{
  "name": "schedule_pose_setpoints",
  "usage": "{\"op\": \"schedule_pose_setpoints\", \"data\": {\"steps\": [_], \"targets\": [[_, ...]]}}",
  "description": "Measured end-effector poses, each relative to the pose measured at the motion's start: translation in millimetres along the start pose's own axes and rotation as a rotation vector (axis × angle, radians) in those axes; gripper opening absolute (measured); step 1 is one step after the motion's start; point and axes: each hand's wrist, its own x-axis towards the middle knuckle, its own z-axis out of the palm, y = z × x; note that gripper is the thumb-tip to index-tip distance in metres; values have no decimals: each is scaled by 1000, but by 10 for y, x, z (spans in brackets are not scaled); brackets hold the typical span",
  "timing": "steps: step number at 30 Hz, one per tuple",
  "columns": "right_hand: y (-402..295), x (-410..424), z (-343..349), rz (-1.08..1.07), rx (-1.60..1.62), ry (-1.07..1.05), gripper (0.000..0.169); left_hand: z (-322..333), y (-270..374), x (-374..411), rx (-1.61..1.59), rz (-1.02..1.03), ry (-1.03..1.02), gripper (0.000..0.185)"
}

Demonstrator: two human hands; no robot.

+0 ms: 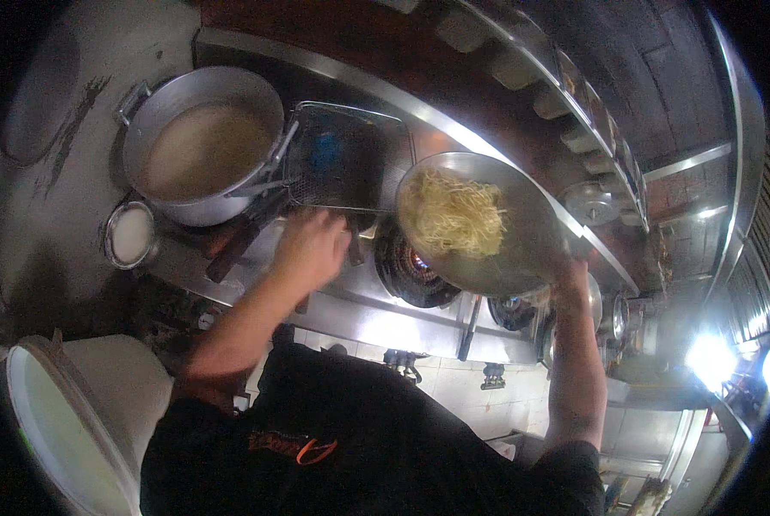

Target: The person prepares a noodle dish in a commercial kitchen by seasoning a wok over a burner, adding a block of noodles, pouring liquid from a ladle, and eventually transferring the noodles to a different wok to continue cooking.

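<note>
My right hand [570, 276] grips the right rim of a large round metal bowl [520, 226]. The bowl is tilted, and a clump of pale noodles [456, 213] lies against its left side. Beneath its lower left edge, a gas burner [417, 264] shows an orange and blue flame. My left hand [314, 245] is blurred, at the near edge of a rectangular wire-mesh basket [301, 171]. A dark handle [354, 248] shows just right of that hand; whether the fingers hold anything cannot be made out.
A big two-handled metal pot [198, 209] of cloudy liquid stands at left, with a long dark handle [236, 248] beside it. Near it is a small container of white contents [133, 235]. A second burner [512, 313] sits right. A large white tub [114, 367] stands lower left.
</note>
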Motion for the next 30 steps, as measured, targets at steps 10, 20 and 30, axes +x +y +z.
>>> {"op": "schedule_pose_setpoints", "data": {"steps": [10, 20, 30], "targets": [[-2287, 978, 1325, -672, -1552, -495, 32, -173, 801, -845, -922, 391, -879, 27], [-2490, 1266, 1329, -812, -2171, -478, 22, 143, 811, -926, -832, 247, -929, 31], [-2402, 987, 819, -859, -1643, -445, 28, 311, 911, -827, -826, 314, -986, 32]]}}
